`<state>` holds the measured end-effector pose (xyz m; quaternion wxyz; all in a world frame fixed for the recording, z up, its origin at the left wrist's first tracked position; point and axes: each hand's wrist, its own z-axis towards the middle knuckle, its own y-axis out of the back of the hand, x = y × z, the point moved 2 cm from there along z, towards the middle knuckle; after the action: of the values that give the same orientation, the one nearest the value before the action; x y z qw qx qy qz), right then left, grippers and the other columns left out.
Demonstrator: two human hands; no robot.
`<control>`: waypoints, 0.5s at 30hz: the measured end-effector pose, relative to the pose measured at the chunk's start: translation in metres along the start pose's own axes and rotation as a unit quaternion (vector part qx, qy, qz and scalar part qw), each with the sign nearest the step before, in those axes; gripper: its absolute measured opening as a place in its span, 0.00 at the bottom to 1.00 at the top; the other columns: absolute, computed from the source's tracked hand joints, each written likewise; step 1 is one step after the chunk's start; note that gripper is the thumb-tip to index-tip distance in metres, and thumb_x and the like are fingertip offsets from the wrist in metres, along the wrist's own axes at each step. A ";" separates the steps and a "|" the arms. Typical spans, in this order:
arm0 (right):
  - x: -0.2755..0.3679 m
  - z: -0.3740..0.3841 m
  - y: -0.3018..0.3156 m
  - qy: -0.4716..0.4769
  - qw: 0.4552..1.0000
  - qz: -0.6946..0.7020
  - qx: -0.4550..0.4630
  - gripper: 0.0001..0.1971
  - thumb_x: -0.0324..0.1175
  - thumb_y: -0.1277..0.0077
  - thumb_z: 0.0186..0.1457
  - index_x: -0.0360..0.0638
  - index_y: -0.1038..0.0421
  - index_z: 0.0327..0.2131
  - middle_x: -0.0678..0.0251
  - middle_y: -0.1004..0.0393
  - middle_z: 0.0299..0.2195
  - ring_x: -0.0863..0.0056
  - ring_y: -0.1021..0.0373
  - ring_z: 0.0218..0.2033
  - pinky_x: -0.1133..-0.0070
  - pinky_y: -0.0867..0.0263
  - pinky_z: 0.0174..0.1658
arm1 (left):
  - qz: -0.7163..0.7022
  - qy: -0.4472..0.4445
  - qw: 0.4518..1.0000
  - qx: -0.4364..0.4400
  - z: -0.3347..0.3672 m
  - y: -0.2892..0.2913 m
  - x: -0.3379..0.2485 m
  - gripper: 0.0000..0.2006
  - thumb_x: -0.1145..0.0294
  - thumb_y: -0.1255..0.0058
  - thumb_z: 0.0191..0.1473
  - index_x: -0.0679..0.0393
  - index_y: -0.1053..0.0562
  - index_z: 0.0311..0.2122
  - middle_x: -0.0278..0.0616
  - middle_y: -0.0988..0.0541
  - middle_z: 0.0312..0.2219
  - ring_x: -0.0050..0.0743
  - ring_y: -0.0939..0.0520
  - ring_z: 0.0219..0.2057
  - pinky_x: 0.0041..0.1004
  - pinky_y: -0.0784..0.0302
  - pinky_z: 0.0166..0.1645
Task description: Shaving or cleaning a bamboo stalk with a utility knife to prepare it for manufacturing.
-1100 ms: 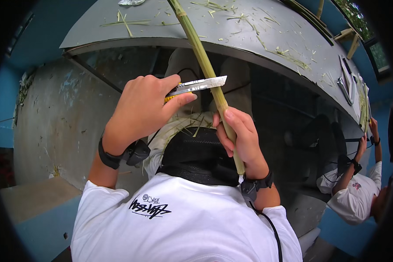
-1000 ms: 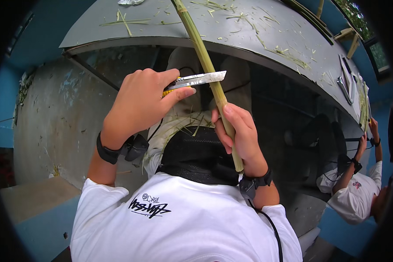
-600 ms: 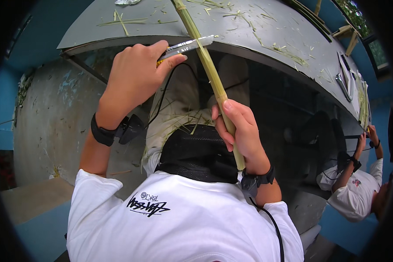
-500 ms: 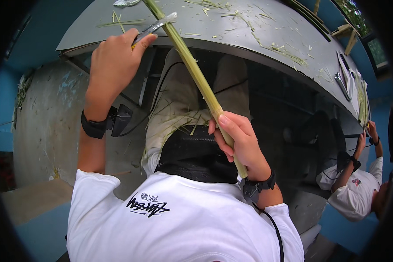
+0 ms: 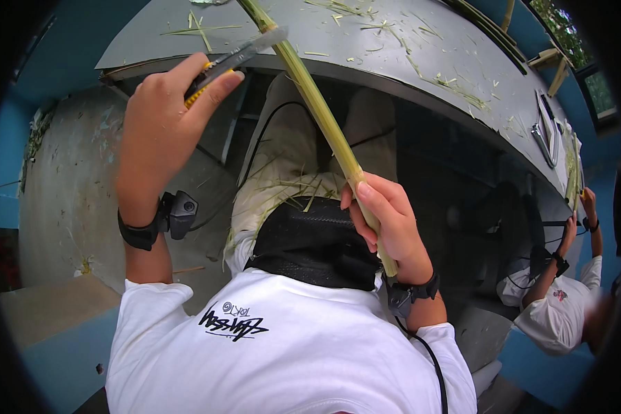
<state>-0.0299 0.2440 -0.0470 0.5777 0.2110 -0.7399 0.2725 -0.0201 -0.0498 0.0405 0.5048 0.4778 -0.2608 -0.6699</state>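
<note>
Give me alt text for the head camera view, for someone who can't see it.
A person's left hand holds a utility knife with its blade against a long green stalk, which the right hand grips lower down, above a grey table strewn with green shavings. Another person sits at far right.

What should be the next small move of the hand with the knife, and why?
Probably draw the knife back down the green stalk for another stroke: the left hand holds the blade against the stalk's far part above the grey table, while the right hand grips its near end.
</note>
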 end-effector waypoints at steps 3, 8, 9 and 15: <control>-0.003 0.005 0.001 0.014 1.000 0.007 -0.013 0.20 0.46 0.59 0.70 0.39 0.29 0.33 0.76 0.40 0.11 0.89 0.47 0.09 0.86 0.49 0.14 | -0.040 -0.059 0.994 0.082 -0.020 -0.026 -0.026 0.23 0.49 0.43 0.60 0.62 0.33 0.28 0.48 0.35 0.16 0.49 0.33 0.18 0.37 0.39 0.25; -0.008 0.007 0.004 0.010 1.000 0.021 -0.018 0.21 0.47 0.60 0.70 0.38 0.29 0.34 0.75 0.40 0.11 0.89 0.47 0.09 0.86 0.49 0.13 | -0.052 -0.078 0.985 0.144 -0.030 -0.051 -0.032 0.23 0.49 0.42 0.59 0.60 0.32 0.28 0.51 0.30 0.16 0.56 0.27 0.20 0.42 0.36 0.25; -0.009 0.007 0.004 0.010 0.999 0.029 -0.014 0.21 0.47 0.60 0.70 0.38 0.29 0.34 0.75 0.40 0.11 0.89 0.47 0.09 0.86 0.49 0.13 | -0.052 -0.080 0.985 0.141 -0.031 -0.053 -0.031 0.23 0.48 0.42 0.59 0.60 0.32 0.28 0.51 0.30 0.16 0.57 0.27 0.20 0.42 0.36 0.25; -0.014 0.009 0.008 0.007 0.997 0.075 0.015 0.22 0.48 0.61 0.70 0.37 0.29 0.34 0.72 0.39 0.10 0.87 0.47 0.08 0.86 0.49 0.13 | -0.054 -0.060 0.986 0.148 -0.026 -0.052 -0.025 0.24 0.47 0.43 0.59 0.60 0.31 0.28 0.50 0.30 0.16 0.57 0.26 0.21 0.42 0.36 0.25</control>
<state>-0.0385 0.2443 -0.0632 0.5577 0.1616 -0.7456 0.3270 -0.0177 -0.0048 -0.0040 0.3750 0.5196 -0.3611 -0.6775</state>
